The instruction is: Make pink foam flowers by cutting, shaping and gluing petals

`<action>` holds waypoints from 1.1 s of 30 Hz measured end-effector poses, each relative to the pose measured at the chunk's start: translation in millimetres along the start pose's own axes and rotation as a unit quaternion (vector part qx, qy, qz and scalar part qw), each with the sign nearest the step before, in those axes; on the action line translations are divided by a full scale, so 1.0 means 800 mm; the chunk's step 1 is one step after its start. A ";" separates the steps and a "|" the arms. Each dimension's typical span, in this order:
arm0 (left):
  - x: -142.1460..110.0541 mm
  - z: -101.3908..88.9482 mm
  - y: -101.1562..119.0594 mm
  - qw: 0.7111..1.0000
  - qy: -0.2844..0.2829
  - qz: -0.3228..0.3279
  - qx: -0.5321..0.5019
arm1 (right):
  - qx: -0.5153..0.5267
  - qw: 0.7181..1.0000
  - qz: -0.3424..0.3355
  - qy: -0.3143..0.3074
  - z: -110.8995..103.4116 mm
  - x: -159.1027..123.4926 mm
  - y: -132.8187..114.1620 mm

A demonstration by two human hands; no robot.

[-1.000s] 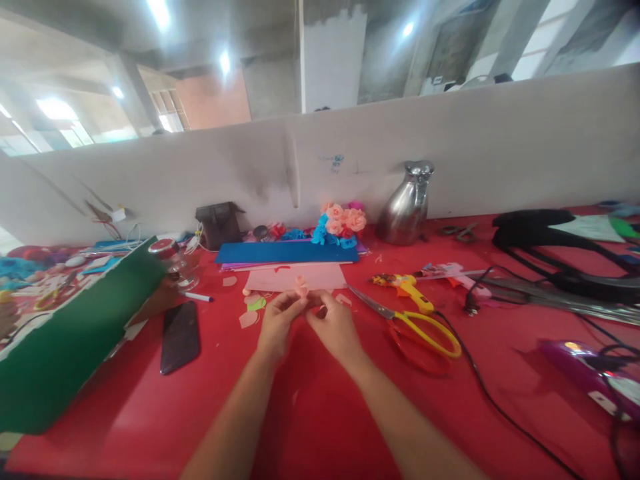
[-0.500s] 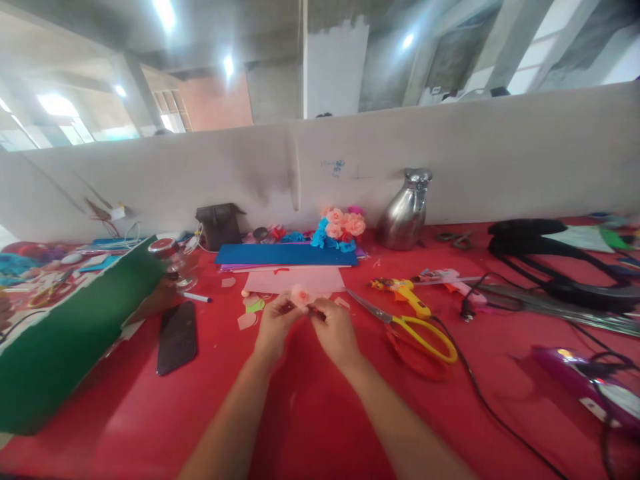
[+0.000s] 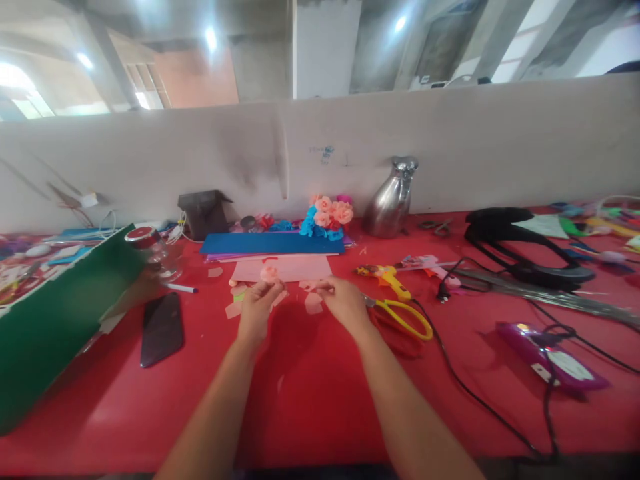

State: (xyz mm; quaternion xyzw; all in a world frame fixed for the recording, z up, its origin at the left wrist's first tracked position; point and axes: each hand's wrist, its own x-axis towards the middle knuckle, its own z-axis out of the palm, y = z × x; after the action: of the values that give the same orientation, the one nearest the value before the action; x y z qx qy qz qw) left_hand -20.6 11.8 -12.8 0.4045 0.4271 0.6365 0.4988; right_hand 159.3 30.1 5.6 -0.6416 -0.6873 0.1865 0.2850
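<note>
Pinched in the fingers of my left hand (image 3: 257,310) is a small peach paper flower (image 3: 269,273), held up in front of a pink paper sheet (image 3: 300,269). My right hand (image 3: 344,303) is apart from it, to the right, its thumb and fingertips closed together. Whether anything lies in that pinch is too small to tell. Cut pink paper petals (image 3: 314,304) lie on the red table just left of the right fingertips. More pink pieces (image 3: 233,310) are near the left hand. Scissors with yellow handles (image 3: 407,320) lie right of my right hand, blades partly hidden behind it.
A yellow glue gun (image 3: 395,280) with a black cord lies at right, near a purple device (image 3: 555,360). Finished paper flowers (image 3: 327,217), a blue sheet (image 3: 273,244) and a steel jug (image 3: 393,200) stand behind. A phone (image 3: 163,330) and green board (image 3: 65,333) are left.
My hands have parted: the flower stays in the left hand, while the right hand has let go of it and moved right, beside the petals. The view has shifted slightly.
</note>
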 end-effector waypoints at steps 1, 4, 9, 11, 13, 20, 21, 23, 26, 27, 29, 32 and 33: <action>0.000 0.000 -0.001 1.000 -0.006 0.001 -0.004 | -0.036 0.999 -0.002 -0.009 0.000 0.000 0.003; -0.002 0.002 -0.003 1.000 -0.019 0.000 -0.009 | -0.100 0.994 0.005 -0.035 0.004 -0.004 0.006; 0.003 -0.005 0.001 1.000 -0.002 0.008 -0.012 | -0.123 0.991 -0.009 -0.043 0.009 -0.007 0.006; 0.007 -0.011 0.004 0.999 0.020 0.034 0.001 | -0.120 0.991 -0.008 -0.053 0.007 -0.006 0.006; 0.011 -0.017 0.008 0.997 0.034 0.064 0.017 | -0.113 0.990 0.000 -0.078 0.006 -0.005 0.006; 0.012 -0.022 0.014 0.996 0.034 0.081 0.010 | -0.121 0.985 0.016 -0.120 0.006 -0.003 0.007; 0.012 -0.022 0.014 0.996 0.030 0.078 0.012 | -0.122 0.986 0.013 -0.115 0.007 -0.003 0.007; 0.011 -0.022 0.014 0.997 0.028 0.074 0.018 | -0.116 0.989 0.005 -0.092 0.007 -0.002 0.006; 0.011 -0.023 0.017 0.996 0.038 0.072 0.019 | -0.083 0.995 -0.003 -0.051 0.006 -0.001 0.007; 0.011 -0.023 0.018 0.996 0.045 0.070 0.019 | -0.071 0.997 -0.005 -0.035 0.005 0.000 0.008; 0.011 -0.022 0.021 0.996 0.062 0.063 0.021 | -0.065 0.998 -0.017 0.017 0.007 0.000 0.007; 0.012 -0.021 0.023 0.994 0.089 0.053 0.033 | -0.083 0.990 -0.063 0.092 0.019 -0.002 -0.002; 0.012 -0.022 0.022 0.993 0.096 0.050 0.039 | -0.085 0.989 -0.083 0.086 0.026 -0.004 -0.008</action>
State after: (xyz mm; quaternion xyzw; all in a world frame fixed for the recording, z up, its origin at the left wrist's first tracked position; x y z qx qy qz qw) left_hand -43.8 16.5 -0.6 0.3816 0.4764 0.6796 0.4070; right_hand 141.3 28.5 -6.6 -0.6177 -0.7244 0.0475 0.3022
